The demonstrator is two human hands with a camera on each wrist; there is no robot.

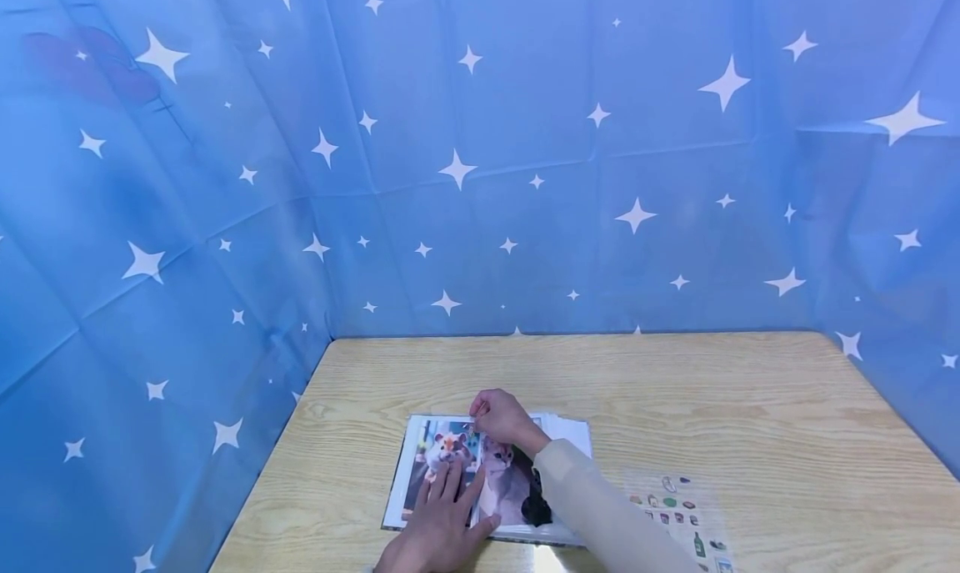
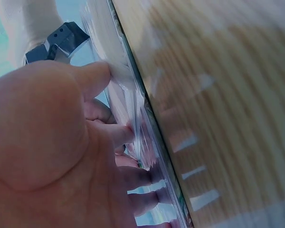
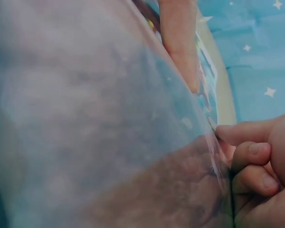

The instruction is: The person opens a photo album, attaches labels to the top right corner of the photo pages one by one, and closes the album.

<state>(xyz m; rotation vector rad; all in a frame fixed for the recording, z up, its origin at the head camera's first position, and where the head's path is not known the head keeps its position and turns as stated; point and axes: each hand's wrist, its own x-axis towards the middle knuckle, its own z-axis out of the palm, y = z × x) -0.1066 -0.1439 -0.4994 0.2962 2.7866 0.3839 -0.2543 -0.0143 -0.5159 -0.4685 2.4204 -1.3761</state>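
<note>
A photo album lies open on the table. Its left page shows a hamster picture, its right page a cat picture. My left hand rests spread on the album's lower middle, covering part of the hamster picture; its fingers press the pages in the left wrist view. Near the top of the album's middle, my right hand pinches at the edge of a clear page sleeve. The right wrist view shows its fingers curled at that glossy edge. What lies exactly between its fingertips is partly hidden.
A clear sheet of small food stickers lies on the table right of the album, partly under the right sleeve. The wooden table reaches back to a blue curtain with white stars.
</note>
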